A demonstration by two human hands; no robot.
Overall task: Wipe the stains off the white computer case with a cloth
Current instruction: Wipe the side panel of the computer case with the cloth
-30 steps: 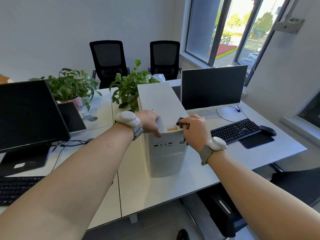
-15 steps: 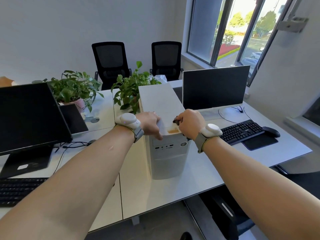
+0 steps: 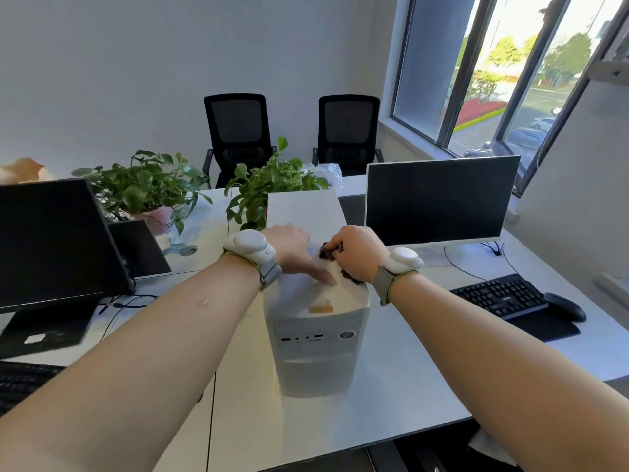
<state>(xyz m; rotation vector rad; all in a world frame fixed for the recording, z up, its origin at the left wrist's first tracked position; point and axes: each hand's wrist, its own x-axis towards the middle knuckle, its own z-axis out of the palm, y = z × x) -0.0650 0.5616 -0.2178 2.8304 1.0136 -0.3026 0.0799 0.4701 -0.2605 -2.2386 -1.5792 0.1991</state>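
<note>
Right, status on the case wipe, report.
Left hand flat on case top, steadying. Right hand grips dark cloth on top. Tan stain at front edge remains. Nothing in the way.

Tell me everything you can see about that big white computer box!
The white computer case is a tall, smooth tower standing upright on the pale desk. Its front has small ports and a round button. A brownish stain sits on the top, near the front edge. The left hand rests on the top, and the right hand grips a dark cloth against it.
</note>
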